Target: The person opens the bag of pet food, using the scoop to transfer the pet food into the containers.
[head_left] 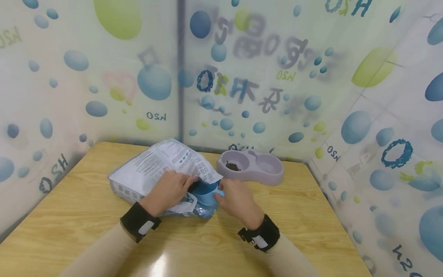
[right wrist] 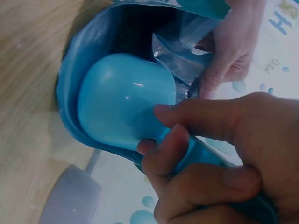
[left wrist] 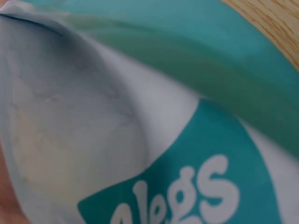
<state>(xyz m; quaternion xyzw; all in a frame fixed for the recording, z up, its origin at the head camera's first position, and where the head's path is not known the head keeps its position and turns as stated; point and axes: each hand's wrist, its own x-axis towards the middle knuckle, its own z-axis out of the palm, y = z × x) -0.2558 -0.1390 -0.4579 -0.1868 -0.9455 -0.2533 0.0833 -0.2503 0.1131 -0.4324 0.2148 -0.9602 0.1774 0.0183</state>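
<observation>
A white and blue pet food bag (head_left: 157,163) lies on the table with its mouth turned to the right. My left hand (head_left: 169,190) pinches the edge of that mouth and keeps it parted; the bag's pale inner lining (left wrist: 70,121) fills much of the left wrist view. In my right hand (head_left: 238,200) is the handle of a light blue scoop (right wrist: 124,100), fingers curled round it. The scoop's bowl sits within the bag's mouth, its rounded outside facing the right wrist camera. Behind it the bag's inside is dark, and the scoop's hollow is hidden in that view.
Behind my right hand stands a grey double pet bowl (head_left: 256,177), with brown kibble (head_left: 232,166) in its left half. The wooden table (head_left: 290,231) meets patterned curtain-like walls (head_left: 221,96) at the back and sides.
</observation>
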